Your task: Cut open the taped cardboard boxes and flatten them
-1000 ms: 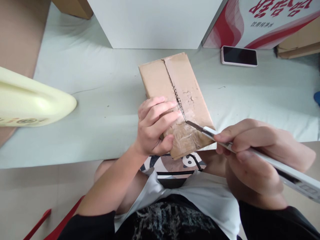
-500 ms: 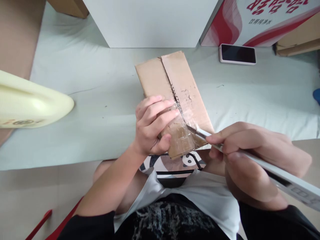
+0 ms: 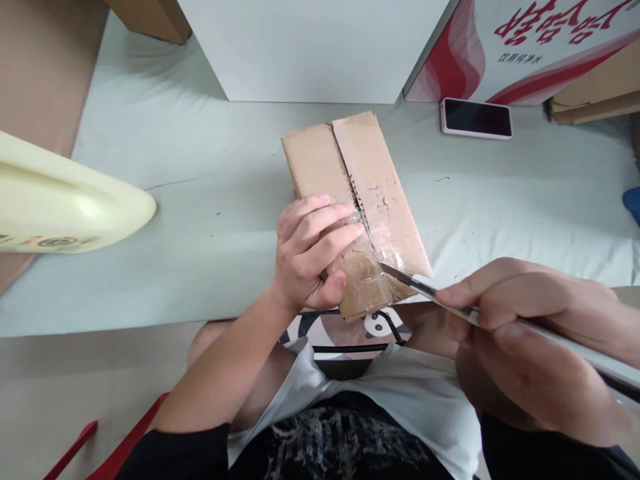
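A small brown cardboard box (image 3: 395,200) lies tilted at the table's front edge, its near end jutting toward my lap. Clear tape covers the near part of its top seam, while the far part of the seam is slit with ragged edges. My left hand (image 3: 315,250) grips the box's left side, fingers across the top and thumb at the near side. Closed round a utility knife (image 3: 425,288), my right hand (image 3: 535,327) is to the right of the box. The blade's tip is at the taped seam near the box's near end.
A large white box (image 3: 315,53) stands behind the cardboard box. A phone (image 3: 477,119) lies before a red and white carton (image 3: 480,53) at the back right. A pale yellow object (image 3: 85,207) juts in from the left. The table (image 3: 200,267) has a pale green cloth.
My right hand and the knife have moved a little right and down, the blade tip shifting slightly toward the box's near end. My left hand keeps its hold on the box.
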Available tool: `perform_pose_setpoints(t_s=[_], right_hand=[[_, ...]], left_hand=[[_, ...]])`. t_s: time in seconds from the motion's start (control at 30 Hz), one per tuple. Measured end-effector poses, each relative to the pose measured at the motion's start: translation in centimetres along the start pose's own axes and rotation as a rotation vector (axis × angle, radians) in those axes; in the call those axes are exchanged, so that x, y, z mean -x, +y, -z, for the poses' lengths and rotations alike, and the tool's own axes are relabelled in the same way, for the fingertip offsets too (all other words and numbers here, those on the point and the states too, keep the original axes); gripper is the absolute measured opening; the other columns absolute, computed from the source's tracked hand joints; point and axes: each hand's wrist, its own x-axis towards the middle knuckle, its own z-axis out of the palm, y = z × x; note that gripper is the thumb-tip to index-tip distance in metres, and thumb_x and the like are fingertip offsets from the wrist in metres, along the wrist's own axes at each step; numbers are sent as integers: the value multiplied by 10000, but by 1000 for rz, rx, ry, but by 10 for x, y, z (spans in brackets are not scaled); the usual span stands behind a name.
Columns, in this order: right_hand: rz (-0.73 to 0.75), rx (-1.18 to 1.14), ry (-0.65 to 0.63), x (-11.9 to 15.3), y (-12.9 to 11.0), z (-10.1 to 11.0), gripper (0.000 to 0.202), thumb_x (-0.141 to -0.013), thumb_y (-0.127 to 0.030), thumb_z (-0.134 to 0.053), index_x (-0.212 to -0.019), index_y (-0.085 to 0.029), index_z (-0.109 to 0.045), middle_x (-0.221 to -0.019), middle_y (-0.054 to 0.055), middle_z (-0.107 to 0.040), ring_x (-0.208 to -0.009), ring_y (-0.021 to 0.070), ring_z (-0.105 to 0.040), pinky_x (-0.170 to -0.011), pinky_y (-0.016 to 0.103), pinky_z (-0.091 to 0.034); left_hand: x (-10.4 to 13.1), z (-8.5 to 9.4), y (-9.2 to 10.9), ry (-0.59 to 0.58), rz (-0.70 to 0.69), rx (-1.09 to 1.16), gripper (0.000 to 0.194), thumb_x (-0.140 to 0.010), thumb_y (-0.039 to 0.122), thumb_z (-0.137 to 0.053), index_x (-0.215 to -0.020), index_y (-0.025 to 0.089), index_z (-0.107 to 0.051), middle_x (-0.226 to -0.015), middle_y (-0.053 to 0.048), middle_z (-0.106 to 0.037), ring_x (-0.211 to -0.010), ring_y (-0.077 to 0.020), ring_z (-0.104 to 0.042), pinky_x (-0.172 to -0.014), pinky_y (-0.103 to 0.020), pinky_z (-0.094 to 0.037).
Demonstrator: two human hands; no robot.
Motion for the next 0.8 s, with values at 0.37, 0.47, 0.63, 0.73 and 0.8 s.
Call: perform_pose_setpoints(t_s=[0.37, 0.47, 0.63, 0.73, 0.8], right_hand=[[109, 9, -87, -13, -1, 9, 208, -821, -28, -545, -714, -206, -563, -560, -17, -632, -585, 142, -726, -483, 179, -584], [84, 39, -184, -19, -5, 16, 202, -822, -33, -550, -717, -204, -573, -565, -16, -651, -598, 142, -743, -504, 178, -598], [55, 22, -120, -12, -9, 15, 208, -827, -42, -555, -716, -215, -591, -579, -1, -675, -546, 141, -710, -456, 196, -563], [-53, 12, -29, 1, -12, 11, 238, -889, -94, -538, -696, -233, -555, -589, 1, -643, -506, 139, -639, -407, 232, -503], [-115, 4, -31, 10, -10, 16, 256, -938, -156, -555, -698, -245, -552, -608, 1, -609, -511, 155, -619, -425, 275, -508]], left_hand=[[0, 0, -2, -3, -8, 38, 495, -1032, 511, -335, -1207, 254, -721, -1209, -88, -767, -1206, -298, -662, -1053, -494, -518], [-1, 0, -2, 0, -12, 29, 488, -1026, 513, -337, -1203, 257, -713, -1203, -82, -770, -1208, -294, -667, -1055, -485, -524], [-1, 2, -1, -4, -11, 51, 486, -1035, 506, -358, -1207, 227, -716, -1211, -100, -760, -1237, -294, -646, -1100, -467, -501], [1, 2, 0, 5, 11, 76, 476, -1044, 512, -360, -1229, 251, -711, -1239, -90, -749, -1258, -297, -627, -1130, -470, -471], [2, 3, 0, 14, 22, 84, 470, -1048, 511, -358, -1242, 264, -707, -1255, -86, -741, -1276, -294, -615, -1152, -468, -452]])
